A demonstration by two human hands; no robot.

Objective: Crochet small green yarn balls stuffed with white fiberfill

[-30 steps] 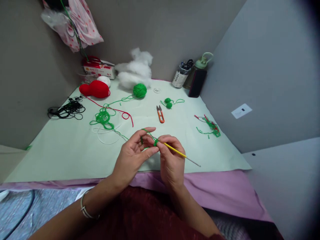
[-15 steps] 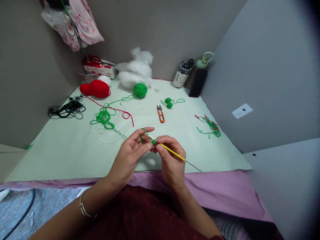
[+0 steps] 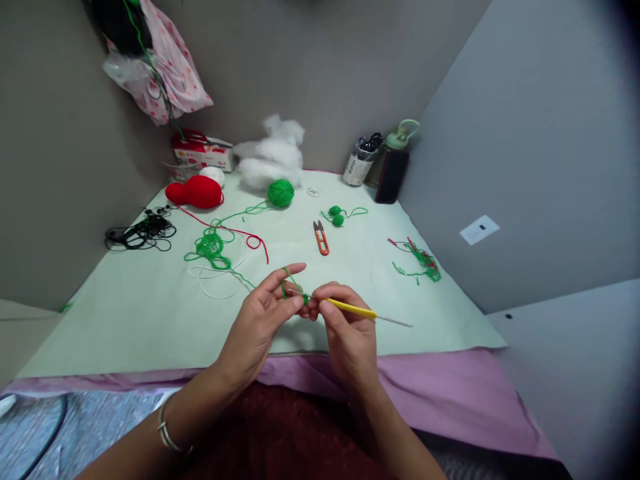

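My left hand pinches a small green crochet piece between thumb and fingers, and green yarn loops round its raised index finger. In my right hand is a crochet hook with a yellow handle, gripped like a pencil. The hook's metal tip points left, just above the green piece; whether it passes through a stitch is too small to tell. From the left hand the yarn runs back to a loose green tangle and a green yarn ball.
Orange thread snips lie beyond my hands, near two small green balls. A red stuffed shape, black yarn and white stuffing are farther left. Yarn scraps, a pen cup and a phone are right.
The hook has turned to lie flatter, and its tip has drawn back to the left of the green piece. The whole view has tilted slightly, so the table sits lower.
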